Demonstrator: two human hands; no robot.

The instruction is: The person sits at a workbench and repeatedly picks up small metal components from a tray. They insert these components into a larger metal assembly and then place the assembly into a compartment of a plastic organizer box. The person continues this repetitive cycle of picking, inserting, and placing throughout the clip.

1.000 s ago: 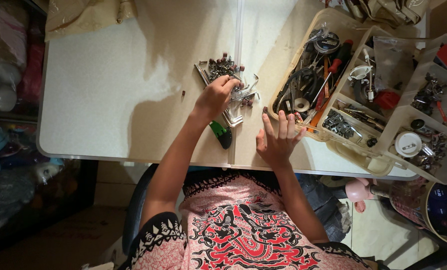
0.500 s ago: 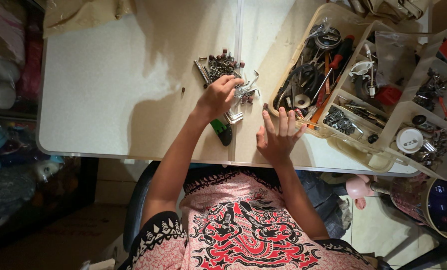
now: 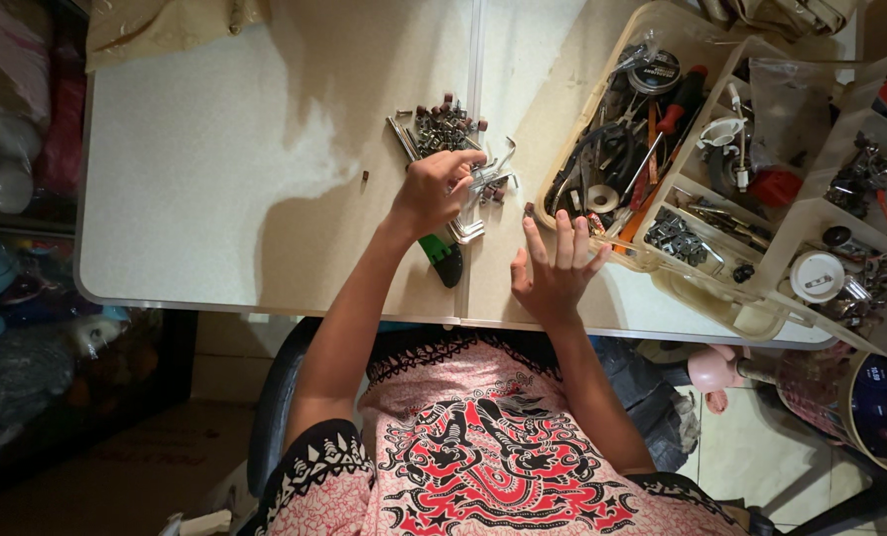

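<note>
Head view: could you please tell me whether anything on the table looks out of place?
One tiny dark piece lies alone on the white table, apart from the heap of small parts near the left hand. Nothing else stands out.

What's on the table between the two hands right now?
In the head view, a few bent metal hex keys and a green-handled tool lie between the left hand and the right hand.

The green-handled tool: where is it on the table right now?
In the head view, the green-handled tool lies near the table's front edge, just under the left hand, left of the right hand.
</note>
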